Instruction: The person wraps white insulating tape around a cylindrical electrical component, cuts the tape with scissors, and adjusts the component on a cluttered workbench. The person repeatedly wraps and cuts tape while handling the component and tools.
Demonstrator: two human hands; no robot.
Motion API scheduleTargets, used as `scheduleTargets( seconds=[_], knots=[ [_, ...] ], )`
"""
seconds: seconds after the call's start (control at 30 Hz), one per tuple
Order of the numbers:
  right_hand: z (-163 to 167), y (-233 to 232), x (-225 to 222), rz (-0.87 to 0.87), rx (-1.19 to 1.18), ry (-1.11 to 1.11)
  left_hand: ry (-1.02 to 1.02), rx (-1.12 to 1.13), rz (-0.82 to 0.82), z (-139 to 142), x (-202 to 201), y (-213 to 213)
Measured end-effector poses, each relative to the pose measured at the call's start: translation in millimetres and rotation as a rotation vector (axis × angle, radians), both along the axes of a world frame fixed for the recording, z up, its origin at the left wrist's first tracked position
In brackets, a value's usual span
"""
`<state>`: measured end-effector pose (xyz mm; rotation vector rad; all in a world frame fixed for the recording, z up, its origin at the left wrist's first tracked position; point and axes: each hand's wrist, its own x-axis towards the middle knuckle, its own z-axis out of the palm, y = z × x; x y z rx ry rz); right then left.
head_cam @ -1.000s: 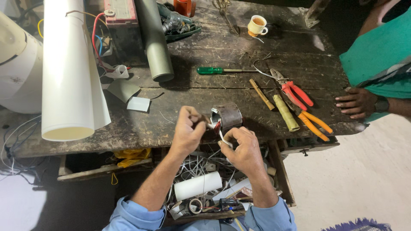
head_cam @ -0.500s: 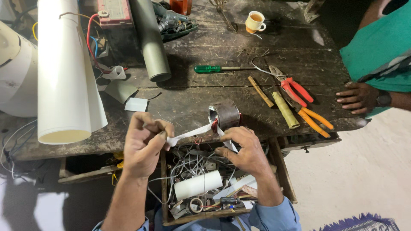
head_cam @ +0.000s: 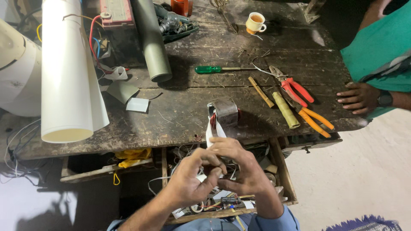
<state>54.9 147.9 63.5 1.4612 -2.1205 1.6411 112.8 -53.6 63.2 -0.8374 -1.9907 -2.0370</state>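
Far left of our hands: white rolled sheet (head_cam: 68, 77) lying on the dark wooden bench (head_cam: 180, 115), grey pipe (head_cam: 152, 47) beyond it. Our left hand (head_cam: 190, 177) is pinched shut on the white tape strip (head_cam: 210, 132), fingertips meeting those of our right hand (head_cam: 239, 171), which also closes on the strip's lower end. The strip runs up from both hands to the small wound coil (head_cam: 226, 113), which stands on the bench edge just above them. To do this well, we judge: keep the strip taut and flat, feed it with no twist, and keep the coil from tipping off the edge.

Below our hands, an open drawer (head_cam: 280, 171) full of wire scraps. Up and right: green-handled screwdriver (head_cam: 214, 69), red pliers (head_cam: 295, 90), orange pliers (head_cam: 314, 117), a cup (head_cam: 255, 22) far back. Far right, another person's hand (head_cam: 357, 97) rests flat on the bench. Pale floor to the right, dim workshop.
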Motion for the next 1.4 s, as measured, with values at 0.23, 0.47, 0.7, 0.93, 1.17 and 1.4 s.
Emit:
scheduleTargets(
  seconds=[0.23,0.47,0.7,0.93,1.17,1.4],
  knots=[
    [-14.8,23.2,-12.5,-0.139,0.113,-0.094,-0.268,0.260,-0.009,-14.5,-12.6,3.0],
    [-20.8,34.3,-18.5,-0.086,0.026,-0.177,-0.372,0.297,0.027,-24.0,-26.5,11.4],
    [-31.3,40.9,-25.5,-0.034,-0.082,-0.308,-0.100,-0.100,0.305,-34.6,-48.6,7.3],
    [-35.5,35.3,-28.1,-0.076,-0.376,-0.484,0.457,-0.334,0.684,-46.6,-48.0,24.8],
    [-27.8,19.1,-26.1,-0.177,-0.328,-0.420,0.582,-0.724,0.667,-49.6,-50.4,28.3],
    [-19.0,13.3,-22.8,-0.254,-0.142,-0.311,0.566,-0.711,0.702,-57.4,-58.8,26.8]
  ],
)
